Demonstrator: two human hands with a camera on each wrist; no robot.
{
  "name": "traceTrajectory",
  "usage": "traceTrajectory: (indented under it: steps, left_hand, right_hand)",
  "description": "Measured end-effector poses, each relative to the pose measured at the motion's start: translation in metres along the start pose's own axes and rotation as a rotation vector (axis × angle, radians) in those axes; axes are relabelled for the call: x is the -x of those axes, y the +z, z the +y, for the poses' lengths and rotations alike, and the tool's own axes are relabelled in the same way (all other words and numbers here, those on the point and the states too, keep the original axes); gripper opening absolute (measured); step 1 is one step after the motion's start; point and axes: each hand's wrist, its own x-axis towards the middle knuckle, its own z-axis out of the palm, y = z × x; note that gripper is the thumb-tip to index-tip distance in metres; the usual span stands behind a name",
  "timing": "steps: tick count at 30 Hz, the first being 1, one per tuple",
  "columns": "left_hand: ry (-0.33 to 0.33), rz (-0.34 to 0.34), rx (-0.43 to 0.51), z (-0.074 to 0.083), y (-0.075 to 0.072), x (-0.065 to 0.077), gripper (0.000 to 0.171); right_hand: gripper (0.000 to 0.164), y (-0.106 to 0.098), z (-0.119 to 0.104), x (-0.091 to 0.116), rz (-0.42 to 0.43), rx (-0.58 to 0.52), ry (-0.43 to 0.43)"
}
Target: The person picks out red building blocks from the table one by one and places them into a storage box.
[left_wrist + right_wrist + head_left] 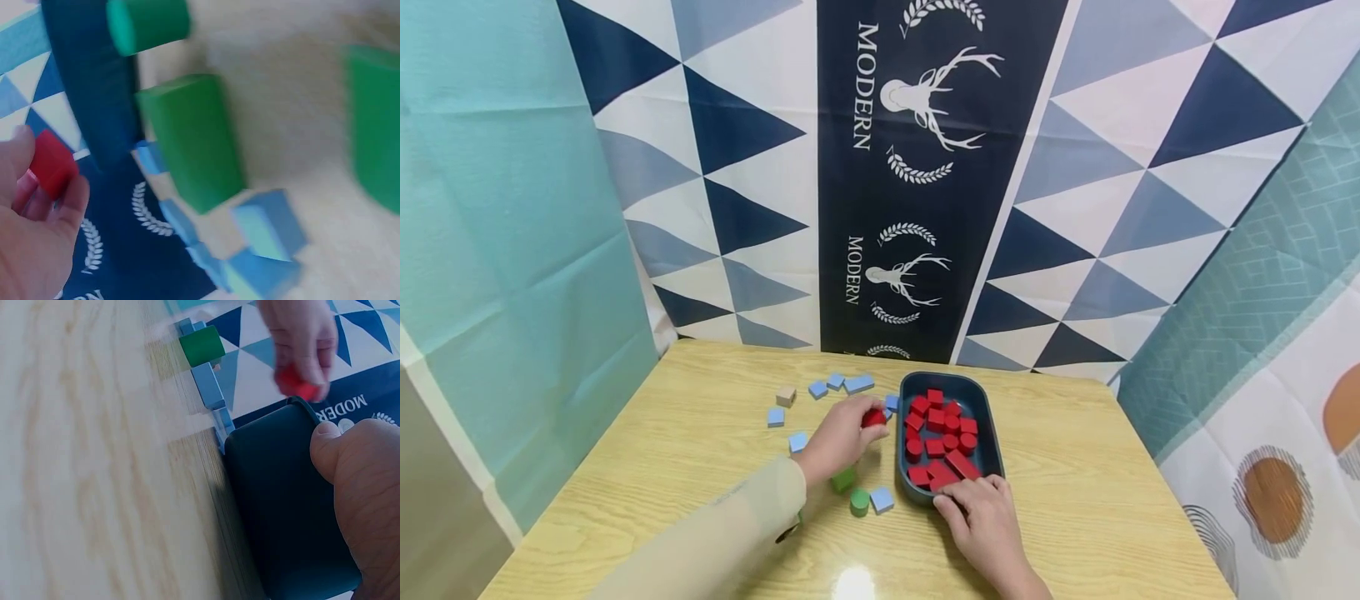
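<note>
My left hand [838,440] pinches a red block [874,417] between thumb and fingers, just left of the dark blue bin [995,442]. In the left wrist view the same red block [55,164] stands out from the fingertips. My right hand [988,527] grips the bin's near rim, and the right wrist view shows its thumb over the edge with the bin's outer wall [281,500] below. Several red blocks [936,419], cubes, cylinders and longer pieces, lie in the bin.
Blue blocks [859,383] lie scattered left of the bin, another blue block [882,500] by its near left corner. A green cylinder [860,502] and a green block [844,479] sit near my left forearm. Farther left is a plain wooden block [786,396]. A patterned curtain [752,167] hangs behind the table.
</note>
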Motion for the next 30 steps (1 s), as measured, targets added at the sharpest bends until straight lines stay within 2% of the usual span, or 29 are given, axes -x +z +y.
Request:
traceTrajectory:
  steps: [3, 8, 14, 17, 21, 30]
  left_hand:
    - [0.019, 0.030, 0.001, 0.018, 0.001, -0.012, 0.039]
    - [0.058, -0.033, -0.105, 0.037, 0.022, -0.035, 0.039]
    - [0.126, -0.151, -0.304, 0.036, 0.054, -0.056, 0.030]
    - [0.165, -0.175, -0.438, 0.029, 0.066, -0.060, 0.026]
    - [0.171, -0.143, -0.521, 0.021, 0.075, -0.059, 0.021]
    - [0.169, -0.007, -0.539, 0.022, 0.084, -0.055, 0.015]
  right_hand:
    - [0.010, -0.002, 0.001, 0.000, -0.003, 0.004, 0.008]
    - [0.011, 0.001, 0.000, 0.002, 0.024, 0.005, -0.020]
    - [0.010, 0.004, -0.002, 0.003, 0.027, -0.010, -0.020]
    - [0.010, 0.004, -0.001, 0.003, 0.023, -0.006, -0.023]
    - [0.009, 0.005, 0.000, 0.000, 0.017, -0.003, -0.037]
    - [0.010, 0.002, 0.002, -0.001, 0.032, -0.004, -0.036]
